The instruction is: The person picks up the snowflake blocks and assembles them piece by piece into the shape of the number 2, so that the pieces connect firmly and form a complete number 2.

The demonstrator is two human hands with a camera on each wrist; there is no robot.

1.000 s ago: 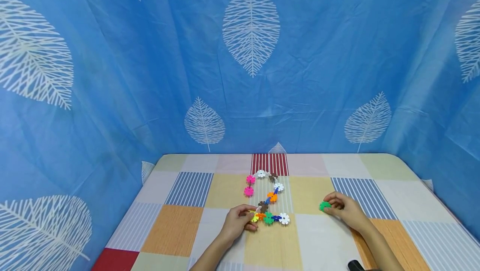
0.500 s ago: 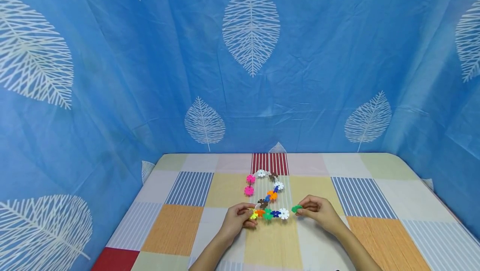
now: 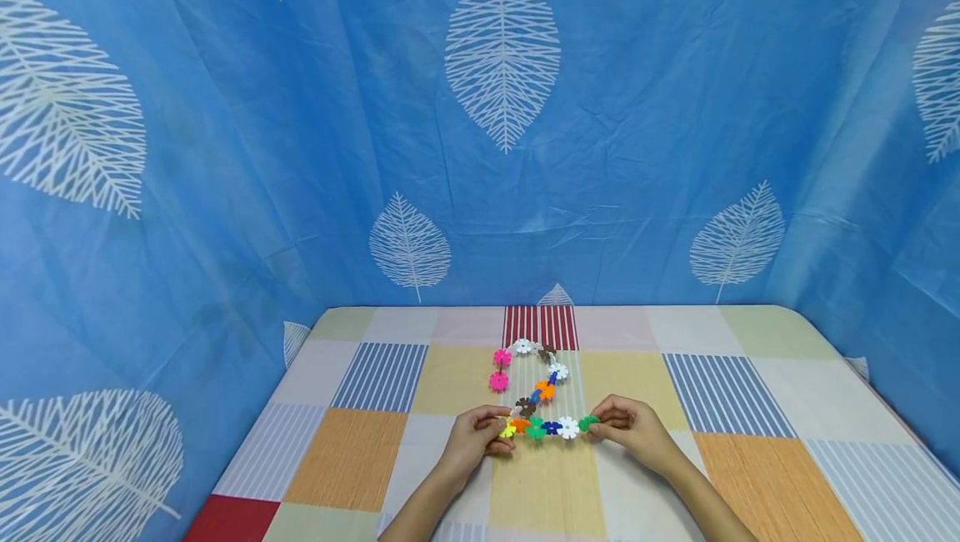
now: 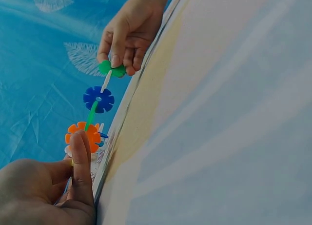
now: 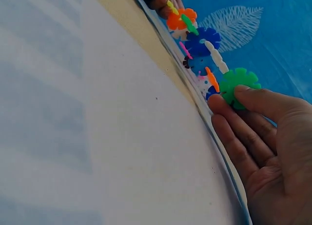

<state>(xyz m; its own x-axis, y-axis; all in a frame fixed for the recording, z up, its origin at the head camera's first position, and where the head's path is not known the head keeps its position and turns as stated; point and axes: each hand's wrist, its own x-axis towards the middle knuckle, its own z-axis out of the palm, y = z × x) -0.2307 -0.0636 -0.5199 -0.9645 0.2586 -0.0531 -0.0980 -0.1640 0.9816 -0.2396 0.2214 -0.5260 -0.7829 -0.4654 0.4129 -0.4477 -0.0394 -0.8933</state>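
A chain of notched plastic snowflake discs lies on the table in the shape of a figure 2. My left hand pinches the yellow disc at the left end of the bottom row. Between thumb and fingers, my right hand holds a green disc at the row's right end. That green disc meets the edge of the white disc; in the right wrist view the two touch. An orange disc and a blue disc show between the hands in the left wrist view.
The table carries a patchwork-check cloth. A blue curtain with white leaf prints hangs behind it and at both sides. The curved upper part of the chain, with pink discs, extends away from the hands.
My right hand has come left with the green disc, from apart on the right to the white disc. The bottom row has shifted slightly away from me; my left hand keeps its pinch.
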